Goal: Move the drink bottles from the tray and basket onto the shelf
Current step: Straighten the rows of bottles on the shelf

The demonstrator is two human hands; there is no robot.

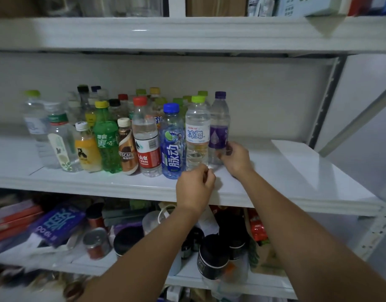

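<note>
At mid shelf front, right hand (pixel 233 159): fingers curled on lower part of the purple-label bottle (pixel 219 118), thumb on near side, pinching it at label's bottom edge.
Purple-label bottle: upright on the shelf (pixel 285 171), purple cap, right end of the bottle group, just behind and right of the lime-cap bottle (pixel 197 131).
Left hand (pixel 195 188): fingers curled in, tips right at base of lime-cap bottle; can't tell if touching or holding anything.
Lime-cap bottle: clear, white/blue label, upright, front row, side against the blue bottle (pixel 172 144).
Front row going left: blue bottle w/ blue cap, red-cap water bottle (pixel 145 136), Nescafe bottle (pixel 126 147), green soda bottle (pixel 107 142), orange-label bottle (pixel 87 149), then clear bottles; all upright, packed close.
Back rows: more bottles w/ mixed caps behind, partly hidden, blurry.
Shelf: white, bare to the right of the hands.
Upper shelf (pixel 187 33): boxes and clear containers, cut off by frame.
Lower shelf: black-lid jars (pixel 212 256), a can (pixel 96 243), purple box (pixel 57 223), other clutter, blurred.
</note>
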